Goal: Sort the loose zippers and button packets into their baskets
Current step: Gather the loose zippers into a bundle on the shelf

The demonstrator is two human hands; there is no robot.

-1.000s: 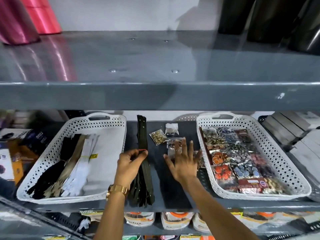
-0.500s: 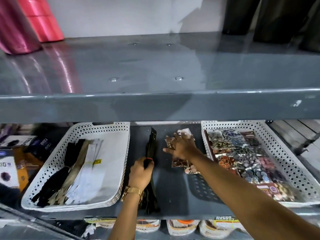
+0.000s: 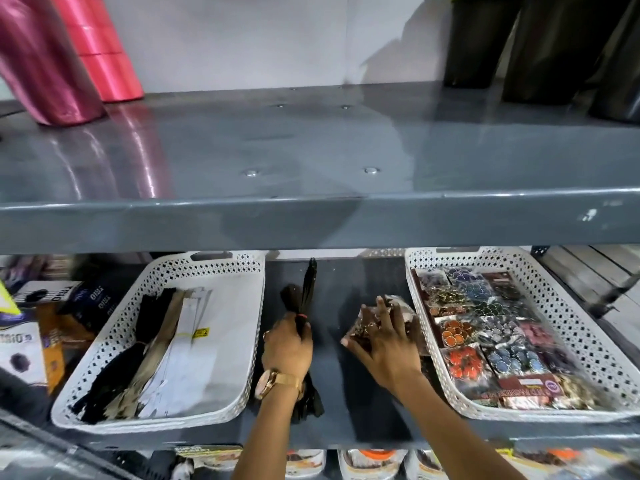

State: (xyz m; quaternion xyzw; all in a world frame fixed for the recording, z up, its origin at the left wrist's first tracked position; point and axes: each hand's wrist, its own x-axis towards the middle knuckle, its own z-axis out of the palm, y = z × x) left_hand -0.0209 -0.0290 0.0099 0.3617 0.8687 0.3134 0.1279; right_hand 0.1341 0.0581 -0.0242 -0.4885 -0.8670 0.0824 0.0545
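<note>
A bundle of black zippers (image 3: 307, 289), tied with a red band, lies on the dark shelf between two white baskets. My left hand (image 3: 287, 346) is closed around its middle. My right hand (image 3: 384, 337) rests with spread fingers on a small heap of clear button packets (image 3: 398, 308) just left of the right basket. The left basket (image 3: 156, 420) holds black, beige and white zippers along its left side. The right basket (image 3: 588, 327) is filled with packets of coloured buttons.
A grey metal shelf (image 3: 311, 216) overhangs the baskets close above. Pink ribbon rolls (image 3: 100, 53) and dark rolls (image 3: 485, 39) stand on it. Boxes (image 3: 24, 341) sit left of the left basket, and more packets (image 3: 304, 462) lie on the shelf below.
My right hand reached to the back of the shelf, gathered the loose button packets and drew them forward beside the right basket. My left hand closed on the zipper bundle and its far end lifted.
</note>
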